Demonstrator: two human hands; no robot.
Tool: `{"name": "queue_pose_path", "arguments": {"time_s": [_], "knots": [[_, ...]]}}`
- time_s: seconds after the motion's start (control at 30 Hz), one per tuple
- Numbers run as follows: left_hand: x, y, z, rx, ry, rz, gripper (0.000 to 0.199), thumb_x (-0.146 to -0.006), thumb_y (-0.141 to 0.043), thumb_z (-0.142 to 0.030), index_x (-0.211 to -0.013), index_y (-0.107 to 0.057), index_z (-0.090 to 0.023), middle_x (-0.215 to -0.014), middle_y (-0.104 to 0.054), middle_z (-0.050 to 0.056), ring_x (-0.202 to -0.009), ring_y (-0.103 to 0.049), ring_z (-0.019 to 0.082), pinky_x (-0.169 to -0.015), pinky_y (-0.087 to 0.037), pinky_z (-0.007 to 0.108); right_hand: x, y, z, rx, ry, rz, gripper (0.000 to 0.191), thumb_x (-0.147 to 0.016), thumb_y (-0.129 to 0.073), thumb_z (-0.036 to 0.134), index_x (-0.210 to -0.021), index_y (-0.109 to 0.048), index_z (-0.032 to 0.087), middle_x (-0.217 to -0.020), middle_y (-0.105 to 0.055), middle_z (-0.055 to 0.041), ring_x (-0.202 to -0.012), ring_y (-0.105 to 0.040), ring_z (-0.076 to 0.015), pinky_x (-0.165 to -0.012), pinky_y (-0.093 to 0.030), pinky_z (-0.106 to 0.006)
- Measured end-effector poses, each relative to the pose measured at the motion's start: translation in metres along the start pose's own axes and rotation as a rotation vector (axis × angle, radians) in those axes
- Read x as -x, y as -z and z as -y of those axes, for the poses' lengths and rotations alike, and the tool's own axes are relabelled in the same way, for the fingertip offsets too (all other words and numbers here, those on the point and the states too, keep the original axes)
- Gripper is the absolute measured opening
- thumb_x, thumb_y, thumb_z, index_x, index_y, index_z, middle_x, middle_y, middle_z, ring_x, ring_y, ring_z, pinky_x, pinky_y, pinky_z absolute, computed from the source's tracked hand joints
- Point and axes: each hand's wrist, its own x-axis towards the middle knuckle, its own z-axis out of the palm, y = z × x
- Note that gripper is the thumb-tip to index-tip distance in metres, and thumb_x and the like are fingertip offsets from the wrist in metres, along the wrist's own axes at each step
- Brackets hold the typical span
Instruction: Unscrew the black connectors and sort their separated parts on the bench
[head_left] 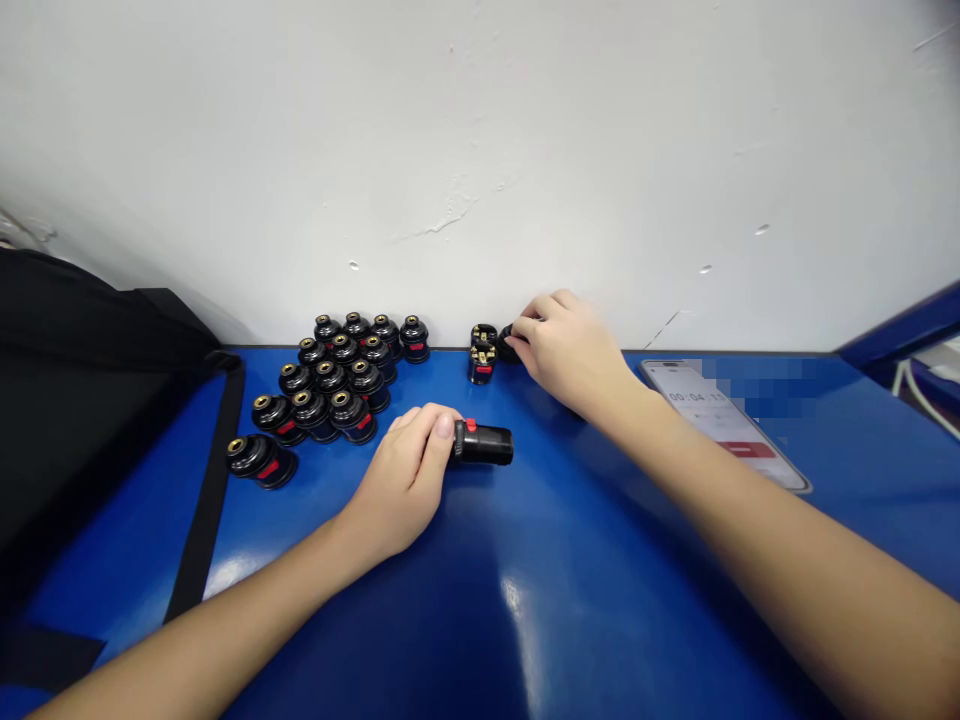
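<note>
My left hand (411, 470) is wrapped round one end of a black cylindrical part (486, 444) with a red tab, lying sideways with its wide end to the right. Near the wall, my right hand (559, 345) has its fingers closed at a black piece (510, 345), mostly hidden behind the fingertips. Just left of that piece stand two short black parts with brass contacts on top; the front one (481, 364) shows a red tab. Several black lamp-holder-like parts (330, 378) with brass-ringed holes stand in rows to the left of my hands.
The blue table (465, 620) meets a white wall (480, 160) at the back. A phone (724, 420) showing a timer lies at the right, beside my right forearm. A black bag (90, 400) with a strap (206, 520) occupies the left side.
</note>
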Motion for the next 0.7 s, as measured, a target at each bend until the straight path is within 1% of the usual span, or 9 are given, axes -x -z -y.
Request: {"name": "queue_pose_path", "arguments": {"time_s": [0.13, 0.3, 0.37, 0.47, 0.5, 0.53, 0.6, 0.67, 0.7], "knots": [[0.0, 0.0, 0.001, 0.003, 0.002, -0.001, 0.044, -0.113, -0.029, -0.042, -0.103, -0.066, -0.021, -0.085, -0.068, 0.004, -0.086, -0.062, 0.023, -0.081, -0.045, 0.038, -0.002, 0.0, 0.0, -0.019, -0.012, 0.004, 0.027, -0.103, -0.057, 0.019, -0.096, -0.082, 0.014, -0.101, -0.074, -0.018, -0.096, -0.059, -0.0331, -0.086, -0.05, -0.048], [0.001, -0.001, 0.001, 0.004, 0.021, 0.01, 0.043, -0.113, -0.029, -0.043, -0.105, -0.065, -0.021, -0.089, -0.068, 0.004, -0.088, -0.062, 0.023, -0.085, -0.045, 0.039, -0.004, 0.0, 0.001, -0.033, -0.041, 0.045, 0.025, -0.102, -0.059, 0.019, -0.096, -0.081, 0.012, -0.101, -0.073, -0.0183, -0.097, -0.06, -0.0343, -0.089, -0.052, -0.049], [0.001, -0.001, 0.002, 0.01, 0.019, 0.008, 0.041, -0.113, -0.03, -0.043, -0.107, -0.065, -0.021, -0.091, -0.069, 0.005, -0.091, -0.063, 0.023, -0.086, -0.046, 0.039, -0.003, 0.003, 0.003, -0.071, -0.05, 0.016, 0.022, -0.102, -0.059, 0.019, -0.098, -0.079, 0.013, -0.104, -0.073, -0.0195, -0.1, -0.06, -0.0354, -0.09, -0.052, -0.05], [0.001, -0.001, 0.003, 0.018, 0.015, -0.005, 0.038, -0.113, -0.032, -0.043, -0.111, -0.064, -0.022, -0.097, -0.07, 0.005, -0.097, -0.065, 0.024, -0.089, -0.046, 0.039, 0.002, 0.017, 0.012, -0.218, -0.101, -0.095, 0.019, -0.103, -0.058, 0.021, -0.1, -0.076, 0.016, -0.111, -0.071, -0.0193, -0.106, -0.063, -0.0352, -0.091, -0.053, -0.048], [0.001, -0.001, 0.003, 0.019, 0.014, -0.007, 0.037, -0.113, -0.033, -0.042, -0.113, -0.063, -0.022, -0.099, -0.071, 0.005, -0.098, -0.065, 0.024, -0.089, -0.046, 0.039, 0.005, 0.024, 0.017, -0.298, -0.131, -0.116, 0.018, -0.104, -0.057, 0.023, -0.1, -0.074, 0.017, -0.11, -0.071, -0.018, -0.104, -0.065, -0.0336, -0.089, -0.053, -0.046], [0.002, -0.001, 0.003, 0.019, 0.012, -0.008, 0.035, -0.113, -0.033, -0.042, -0.115, -0.063, -0.022, -0.1, -0.071, 0.005, -0.099, -0.065, 0.024, -0.09, -0.047, 0.039, 0.009, 0.031, 0.023, -0.399, -0.177, -0.105, 0.017, -0.104, -0.057, 0.024, -0.101, -0.073, 0.017, -0.108, -0.072, -0.0161, -0.098, -0.067, -0.0302, -0.086, -0.054, -0.043], [0.002, 0.0, 0.003, 0.015, 0.002, -0.007, 0.033, -0.114, -0.034, -0.04, -0.119, -0.062, -0.023, -0.103, -0.071, 0.005, -0.1, -0.066, 0.023, -0.092, -0.047, 0.038, 0.021, 0.045, 0.039, -0.6, -0.297, -0.022, 0.016, -0.106, -0.057, 0.028, -0.1, -0.069, 0.019, -0.097, -0.074, -0.0104, -0.081, -0.07, -0.0239, -0.076, -0.054, -0.038], [0.004, -0.001, 0.003, 0.01, -0.026, -0.012, 0.031, -0.114, -0.035, -0.037, -0.124, -0.061, -0.022, -0.106, -0.071, 0.006, -0.102, -0.066, 0.023, -0.094, -0.047, 0.039, 0.035, 0.055, 0.056, -0.802, -0.436, 0.151, 0.029, -0.11, -0.049, 0.04, -0.095, -0.065, 0.022, -0.08, -0.073, -0.0038, -0.066, -0.068, -0.0202, -0.065, -0.05, -0.034], [0.005, -0.001, 0.003, 0.009, -0.05, -0.017, 0.03, -0.113, -0.036, -0.036, -0.126, -0.059, -0.022, -0.109, -0.07, 0.006, -0.104, -0.065, 0.023, -0.095, -0.047, 0.039, 0.043, 0.057, 0.065, -0.904, -0.479, 0.25, 0.035, -0.111, -0.045, 0.047, -0.092, -0.064, 0.023, -0.073, -0.071, -0.0016, -0.062, -0.067, -0.0194, -0.061, -0.049, -0.033]]}}
